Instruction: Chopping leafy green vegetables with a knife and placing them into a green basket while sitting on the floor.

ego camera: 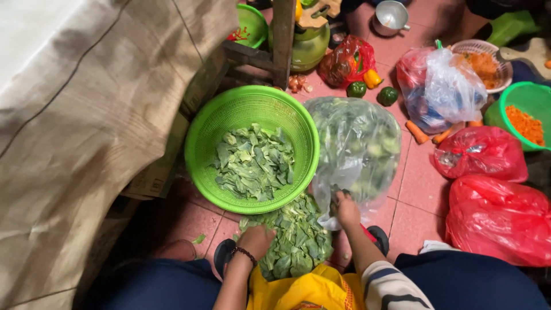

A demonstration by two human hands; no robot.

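The left hand (255, 241) rests knuckles-up on a pile of cut green leaves (295, 238) heaped on the pink tiled floor (422, 186) between the person's knees. Its fingers curl down into the leaves, so whether they grip any cannot be told. The right hand (346, 209) reaches a little farther, to the near edge of a clear plastic bag (359, 146) full of greens. Its fingers are tucked into the bag's mouth and hidden by the plastic, and their grip cannot be made out. Just left of the bag, and touching the pile's far edge, stands a green basket (201, 135) holding more chopped leaves. A yellow bag (310, 290) at the near edge is cut off by the frame. Red bags (499, 218) lie to the right.
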